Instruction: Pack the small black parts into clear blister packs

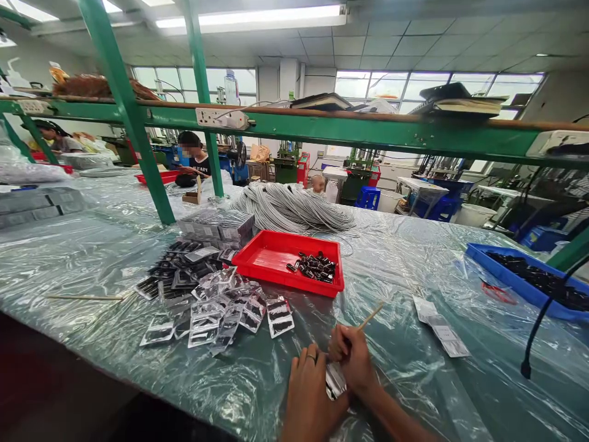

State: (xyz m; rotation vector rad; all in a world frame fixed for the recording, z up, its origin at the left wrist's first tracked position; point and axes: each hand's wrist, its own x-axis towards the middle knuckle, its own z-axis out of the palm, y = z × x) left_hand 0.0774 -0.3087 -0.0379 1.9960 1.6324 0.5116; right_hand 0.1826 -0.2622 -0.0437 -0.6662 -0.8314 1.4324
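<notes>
My left hand (307,390), a ring on one finger, curls over a small clear packet with dark pieces inside (335,380) and holds it near the table's front edge. Close beside it, my right hand (353,357) is closed round a thin wooden stick (370,315), whose end sticks out up and to the right. The packet is partly hidden between the two hands. To the left lies a loose pile of similar clear packets (209,319), with one packet (280,317) at its right edge.
A red tray (257,255) holds small black parts (317,267). Behind it lies a coil of grey cable (294,205). Right are flat packets (444,334), a blue tray (481,255) and a hanging black cable (536,334). Another stick (85,298) lies left. Green shelf posts (151,178) rise behind.
</notes>
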